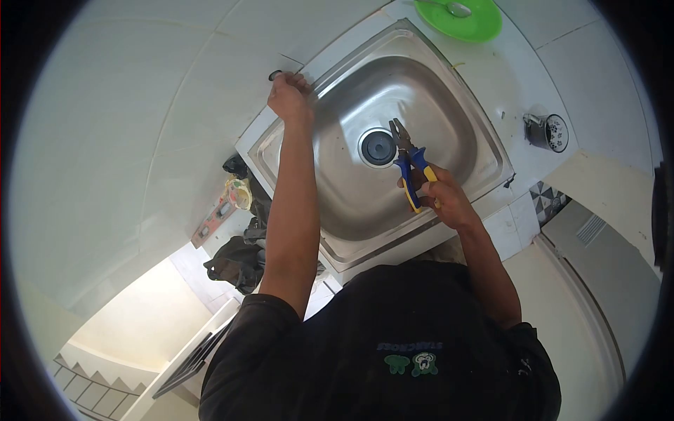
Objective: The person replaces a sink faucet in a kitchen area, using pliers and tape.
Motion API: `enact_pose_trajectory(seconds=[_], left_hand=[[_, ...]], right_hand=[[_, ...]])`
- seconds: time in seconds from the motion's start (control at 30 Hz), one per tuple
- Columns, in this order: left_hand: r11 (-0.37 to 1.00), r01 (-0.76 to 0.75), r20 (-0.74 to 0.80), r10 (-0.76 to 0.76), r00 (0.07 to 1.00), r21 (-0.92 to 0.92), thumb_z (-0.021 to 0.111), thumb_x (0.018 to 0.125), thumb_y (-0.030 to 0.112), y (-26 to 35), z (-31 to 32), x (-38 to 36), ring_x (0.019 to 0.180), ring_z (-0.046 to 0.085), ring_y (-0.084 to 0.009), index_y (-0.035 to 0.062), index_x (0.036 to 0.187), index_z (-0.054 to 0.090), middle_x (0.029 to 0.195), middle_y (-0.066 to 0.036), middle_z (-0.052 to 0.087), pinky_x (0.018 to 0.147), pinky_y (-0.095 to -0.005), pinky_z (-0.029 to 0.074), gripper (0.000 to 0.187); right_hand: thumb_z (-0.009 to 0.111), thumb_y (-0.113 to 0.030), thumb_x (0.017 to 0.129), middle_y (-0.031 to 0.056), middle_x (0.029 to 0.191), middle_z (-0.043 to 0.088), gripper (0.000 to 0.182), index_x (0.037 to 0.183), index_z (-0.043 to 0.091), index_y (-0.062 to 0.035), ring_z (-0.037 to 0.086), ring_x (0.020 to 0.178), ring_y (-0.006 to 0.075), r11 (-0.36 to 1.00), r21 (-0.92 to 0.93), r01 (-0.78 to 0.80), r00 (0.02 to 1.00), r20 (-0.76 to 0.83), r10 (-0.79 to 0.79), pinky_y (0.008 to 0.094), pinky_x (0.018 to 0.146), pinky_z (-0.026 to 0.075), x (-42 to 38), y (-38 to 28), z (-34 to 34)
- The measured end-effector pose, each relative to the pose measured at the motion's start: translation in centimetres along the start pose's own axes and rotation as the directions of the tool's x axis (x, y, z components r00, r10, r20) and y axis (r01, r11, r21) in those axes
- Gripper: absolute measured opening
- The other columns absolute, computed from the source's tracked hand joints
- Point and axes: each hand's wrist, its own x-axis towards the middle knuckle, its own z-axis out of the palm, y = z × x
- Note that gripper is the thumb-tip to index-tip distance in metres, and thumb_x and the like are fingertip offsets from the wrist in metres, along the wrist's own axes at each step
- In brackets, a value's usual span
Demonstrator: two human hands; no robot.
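My right hand is closed round the blue-and-yellow handles of a pair of combination pliers. The pliers are over the stainless steel sink, their jaws slightly apart and near the dark drain strainer. At the tiled wall beyond the sink's left rim, my left hand has its fingers bent together against a small round dark-edged opening or fitting. What those fingers grip, if anything, is hidden by the hand.
A green plate with a spoon lies on the counter at the upper right. Nearby stands a patterned glass mug. Left of the sink are black plastic bags and a red-and-white strip-like object.
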Motion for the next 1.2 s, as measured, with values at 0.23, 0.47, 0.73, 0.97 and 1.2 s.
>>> enact_pose_trajectory(seconds=[0.23,0.47,0.73,0.97,1.2], left_hand=[[0.991,0.052,-0.077,-0.062,0.995,-0.125,0.047,0.095,0.029,0.5,0.1,-0.9,0.062,0.05,-0.0178,-0.0032,0.095,0.051,0.076,-0.01,0.056,0.058,-0.0333,0.047,0.032],[0.986,-0.129,-0.068,0.136,0.988,0.103,0.053,0.094,0.021,0.2,-0.6,0.4,0.064,0.051,-0.0159,-0.003,0.094,0.051,0.076,-0.01,0.056,0.057,-0.0311,0.047,0.025],[0.936,-0.12,-0.142,0.175,0.974,0.332,0.052,0.093,0.023,1.1,0.7,-0.8,0.057,0.053,-0.0178,-0.0047,0.09,0.054,0.071,-0.011,0.059,0.047,-0.0299,0.043,0.028],[0.943,-0.13,-0.084,0.162,0.983,0.306,0.046,0.094,0.031,0.6,0.1,-0.7,0.053,0.052,-0.0171,-0.0028,0.084,0.055,0.066,-0.01,0.058,0.043,-0.0291,0.04,0.036],[0.935,-0.09,0.22,0.013,0.975,0.344,0.04,0.099,0.036,-1.1,2.5,-6.4,0.046,0.047,-0.013,0.0021,0.076,0.057,0.06,-0.007,0.055,0.042,-0.0279,0.036,0.045]], right_hand=[[0.046,-0.015,0.08,0.0132,0.105,0.061,0.05,0.125,0.048,0.0064,0.059,0.082,0.0164,0.999,0.038,0.023,0.999,-0.027,-0.022,0.0319,0.069,0.054,-1.0,0.8,-1.3],[0.047,-0.015,0.08,0.0133,0.105,0.062,0.051,0.126,0.047,0.0063,0.058,0.082,0.0156,1.0,-0.011,0.022,0.999,-0.024,-0.022,0.0319,0.071,0.054,-1.2,1.5,-2.6],[0.047,-0.013,0.08,0.014,0.106,0.062,0.051,0.128,0.047,0.0065,0.059,0.081,0.0162,1.0,0.0,0.005,1.0,-0.016,-0.005,0.0339,0.072,0.057,-1.3,0.6,-2.1],[0.047,-0.012,0.08,0.0155,0.106,0.062,0.052,0.128,0.046,0.0069,0.06,0.08,0.0177,1.0,-0.017,0.011,1.0,0.011,-0.011,0.0346,0.072,0.056,-1.2,0.3,-2.2],[0.047,-0.013,0.079,0.0159,0.107,0.062,0.052,0.127,0.047,0.0062,0.061,0.082,0.0193,1.0,-0.002,-0.002,1.0,0.024,0.002,0.035,0.073,0.056,-1.5,-0.3,-2.6]])
